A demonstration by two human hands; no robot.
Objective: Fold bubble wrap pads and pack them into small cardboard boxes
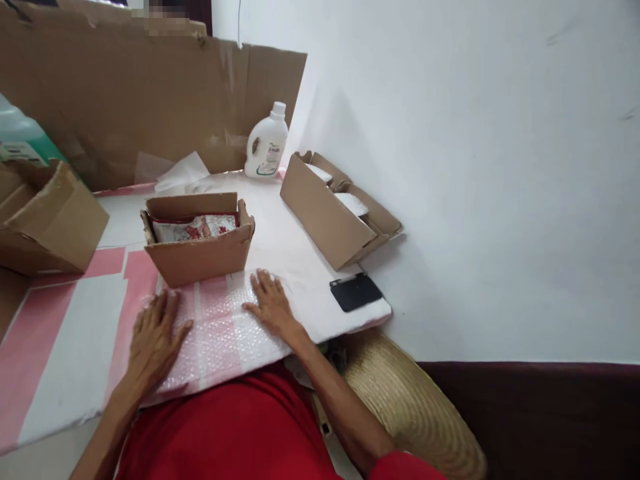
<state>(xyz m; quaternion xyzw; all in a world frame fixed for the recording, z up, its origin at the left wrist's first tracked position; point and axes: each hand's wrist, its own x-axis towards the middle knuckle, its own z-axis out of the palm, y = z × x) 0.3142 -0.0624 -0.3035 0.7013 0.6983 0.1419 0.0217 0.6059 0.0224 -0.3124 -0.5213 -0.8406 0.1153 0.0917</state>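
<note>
A clear sheet of bubble wrap lies flat on the pink-and-white covered table, right in front of me. Palm down on its left side rests my left hand, fingers stretched out. My right hand presses flat on the sheet's right side, thumb spread towards the middle. Just beyond both hands stands a small cardboard box. Inside it are packets with a red and white print. Neither hand grips anything.
An open cardboard box with white items leans by the wall, near a black phone. A white jug stands behind. At left are another cardboard box and a green-liquid bottle. A tall cardboard panel borders the back.
</note>
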